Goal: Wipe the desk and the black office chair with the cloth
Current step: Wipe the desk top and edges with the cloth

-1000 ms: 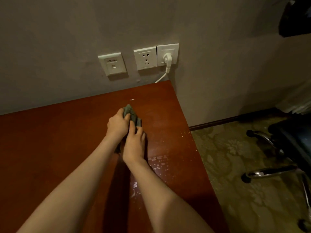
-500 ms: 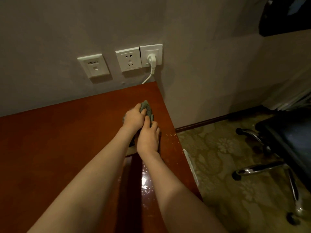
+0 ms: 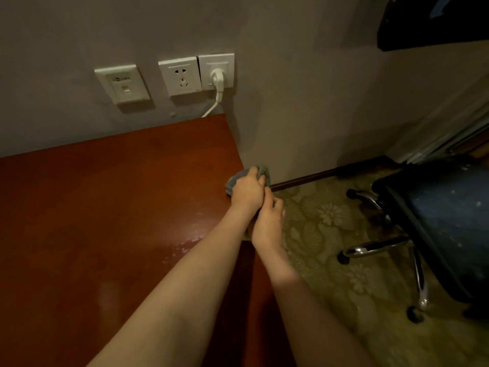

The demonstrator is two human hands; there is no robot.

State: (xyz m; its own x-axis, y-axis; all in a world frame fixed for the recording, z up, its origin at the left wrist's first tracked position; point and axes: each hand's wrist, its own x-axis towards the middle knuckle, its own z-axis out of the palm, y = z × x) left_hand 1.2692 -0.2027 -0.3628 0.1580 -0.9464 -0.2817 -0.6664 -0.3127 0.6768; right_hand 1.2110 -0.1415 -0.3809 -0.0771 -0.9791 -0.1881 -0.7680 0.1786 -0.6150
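The reddish-brown desk (image 3: 105, 207) fills the left half of the head view. A small grey cloth (image 3: 233, 182) lies bunched at the desk's right edge, close to the wall. My left hand (image 3: 247, 192) grips it from above. Pressed against that hand, my right hand (image 3: 268, 221) hangs over the desk edge with curled fingers, holding the cloth's lower part, which is mostly hidden. The black office chair (image 3: 444, 221) stands on the floor to the right, apart from both hands, its seat speckled with pale dust.
Wet streaks (image 3: 185, 245) shine on the desk near my forearms. Wall sockets (image 3: 181, 75) sit above the desk, one holding a white plug and cable (image 3: 218, 86). Patterned carpet (image 3: 330, 234) lies between desk and chair. The chair's chrome legs (image 3: 375, 246) spread over it.
Both hands have slid the cloth rightward across the desk, from near its middle to the right edge. The right hand now hangs past that edge. The view has turned right.
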